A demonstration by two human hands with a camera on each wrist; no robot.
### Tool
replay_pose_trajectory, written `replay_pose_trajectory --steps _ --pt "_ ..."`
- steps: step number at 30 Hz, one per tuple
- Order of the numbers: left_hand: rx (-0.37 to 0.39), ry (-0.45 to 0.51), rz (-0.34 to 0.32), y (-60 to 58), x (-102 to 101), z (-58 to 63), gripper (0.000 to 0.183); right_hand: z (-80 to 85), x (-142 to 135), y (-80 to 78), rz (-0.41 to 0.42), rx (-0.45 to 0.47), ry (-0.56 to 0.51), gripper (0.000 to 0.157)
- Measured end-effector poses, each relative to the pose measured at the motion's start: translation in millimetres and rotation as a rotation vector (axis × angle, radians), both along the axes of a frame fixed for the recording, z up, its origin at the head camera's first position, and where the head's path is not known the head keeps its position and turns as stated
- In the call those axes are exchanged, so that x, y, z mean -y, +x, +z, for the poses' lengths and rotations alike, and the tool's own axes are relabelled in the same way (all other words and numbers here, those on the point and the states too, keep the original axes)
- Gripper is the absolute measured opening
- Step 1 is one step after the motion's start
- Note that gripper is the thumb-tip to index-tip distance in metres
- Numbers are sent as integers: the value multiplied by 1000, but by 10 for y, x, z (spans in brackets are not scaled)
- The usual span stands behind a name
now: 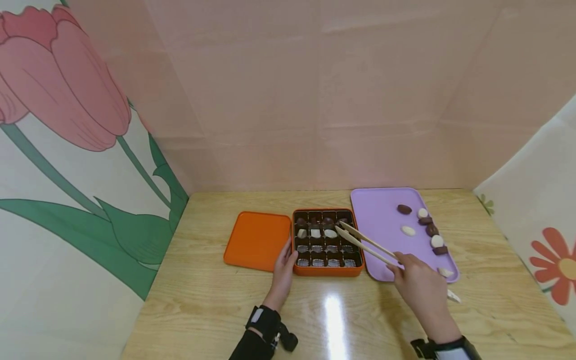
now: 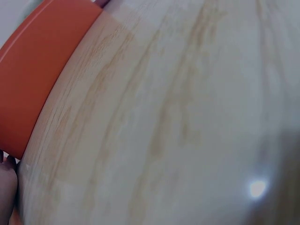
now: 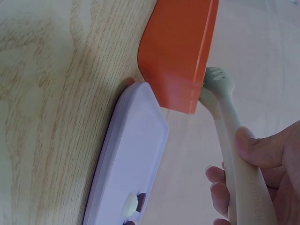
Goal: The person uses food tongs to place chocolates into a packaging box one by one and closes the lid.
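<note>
My right hand (image 1: 420, 287) grips cream-coloured tongs (image 1: 369, 245). Their tips reach over the right side of an orange box (image 1: 328, 271) with a dark divided insert; I cannot tell whether they pinch a piece. Dark chocolates (image 1: 328, 221) sit in the box's back row, and white pieces (image 1: 330, 233) fill several compartments of the row before it. The two front rows show only shiny bottoms. Against the box's left side rests my left hand (image 1: 283, 272), fingers extended along the wall. In the right wrist view, thumb and fingers close round the tongs (image 3: 241, 168) beside the box (image 3: 176, 51).
Right of the box lies a purple tray (image 1: 378, 210) with dark and white chocolates (image 1: 408, 230), several lined along its right edge. A flat orange lid (image 1: 256, 240) lies left of the box. A small white object (image 1: 453, 296) is partly hidden behind my right hand.
</note>
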State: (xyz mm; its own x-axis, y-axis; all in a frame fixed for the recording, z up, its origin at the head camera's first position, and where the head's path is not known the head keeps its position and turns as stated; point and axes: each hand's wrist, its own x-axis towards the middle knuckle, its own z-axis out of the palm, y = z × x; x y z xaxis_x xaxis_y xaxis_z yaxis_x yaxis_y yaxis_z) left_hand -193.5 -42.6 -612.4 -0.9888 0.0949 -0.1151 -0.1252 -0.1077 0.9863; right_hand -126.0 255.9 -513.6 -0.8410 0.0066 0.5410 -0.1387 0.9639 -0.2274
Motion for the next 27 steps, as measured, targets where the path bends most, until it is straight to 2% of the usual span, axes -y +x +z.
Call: replay_pose_trajectory --steps 16,23,27 --pt "-3 4 -7 3 5 -1 56 -62 -65 41 -16 -2 -25 37" --pt "-15 4 -12 -4 12 1 56 -87 -245 116 -96 66 -91 38" --pt "-11 2 -18 -2 14 7 56 -77 -404 160 -143 40 -92 40"
